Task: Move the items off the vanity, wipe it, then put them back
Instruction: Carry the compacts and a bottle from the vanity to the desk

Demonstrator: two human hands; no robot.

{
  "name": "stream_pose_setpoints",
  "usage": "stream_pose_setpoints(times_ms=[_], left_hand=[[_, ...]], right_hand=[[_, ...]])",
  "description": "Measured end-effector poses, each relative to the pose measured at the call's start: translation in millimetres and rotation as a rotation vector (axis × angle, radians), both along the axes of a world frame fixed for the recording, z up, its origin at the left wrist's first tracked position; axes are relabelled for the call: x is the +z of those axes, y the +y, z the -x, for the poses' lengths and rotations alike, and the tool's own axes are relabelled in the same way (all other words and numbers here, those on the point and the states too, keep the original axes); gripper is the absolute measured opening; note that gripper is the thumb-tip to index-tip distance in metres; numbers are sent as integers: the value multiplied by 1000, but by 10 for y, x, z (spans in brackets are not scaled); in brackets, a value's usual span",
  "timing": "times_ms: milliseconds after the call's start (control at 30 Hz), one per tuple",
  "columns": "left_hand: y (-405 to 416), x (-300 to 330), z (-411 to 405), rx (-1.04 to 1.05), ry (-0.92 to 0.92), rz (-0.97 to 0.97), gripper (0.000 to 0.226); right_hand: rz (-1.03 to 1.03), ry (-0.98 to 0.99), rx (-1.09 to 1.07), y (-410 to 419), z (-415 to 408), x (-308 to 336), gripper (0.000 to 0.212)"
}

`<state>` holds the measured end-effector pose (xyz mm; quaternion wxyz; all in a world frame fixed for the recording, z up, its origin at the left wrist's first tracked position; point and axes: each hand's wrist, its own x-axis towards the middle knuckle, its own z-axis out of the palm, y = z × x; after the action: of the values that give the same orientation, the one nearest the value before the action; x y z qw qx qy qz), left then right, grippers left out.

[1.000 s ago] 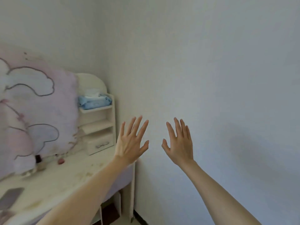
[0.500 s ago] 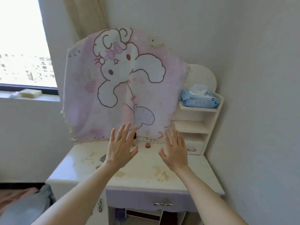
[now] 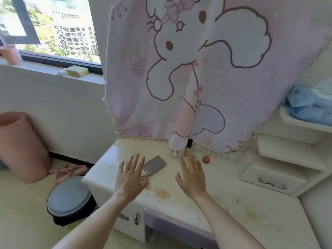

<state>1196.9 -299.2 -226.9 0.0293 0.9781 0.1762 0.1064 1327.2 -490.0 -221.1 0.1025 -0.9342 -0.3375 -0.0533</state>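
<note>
Hovering over stained tabletop [image 3: 206, 209]: left hand [image 3: 130, 178] and right hand [image 3: 193, 178], both with fingers spread straight, holding nothing. Grey flat case [image 3: 155, 165] lies on tabletop between hands, just beyond left fingertips. Small bottle [image 3: 189, 146] stands at cloth hem; small orange round item [image 3: 206, 159] near it. Pink cartoon cloth [image 3: 206, 69] hangs behind. Blue wipes pack [image 3: 309, 105] on side shelf. Grey stool [image 3: 69, 196] on floor, left of vanity.

You won't find any lettering you can read here. The blue wipes pack [image 3: 310, 105] on the side shelf [image 3: 296, 121] carries a small dark print, but it is too blurred to make out. The pink cloth [image 3: 197, 69] shows only a cartoon drawing, no words.
</note>
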Motion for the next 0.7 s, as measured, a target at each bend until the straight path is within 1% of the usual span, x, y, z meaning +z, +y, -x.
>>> stream_pose_setpoints(times_ms=[133,200,333,367,600,700], left_hand=[[189,-320,-331,-11,109,81,68],[276,-452,-531,-10,160,117,68],[340,-725,-875,-44,225,129,61],[352,-783,-954,-58,239,130,64],[381,-1156,-1366,-31,286,108,86],[342,-1242,-1453,-21,288,105,82]], right_hand=[[64,93,-43,191,-280,-406,56],[43,124,-73,262,-428,-573,54],[2,188,-125,338,-723,-830,62],[-11,223,-142,364,-814,-883,62],[-320,449,-310,529,-1464,-1153,58],[-477,482,-410,578,-1637,-1205,56]])
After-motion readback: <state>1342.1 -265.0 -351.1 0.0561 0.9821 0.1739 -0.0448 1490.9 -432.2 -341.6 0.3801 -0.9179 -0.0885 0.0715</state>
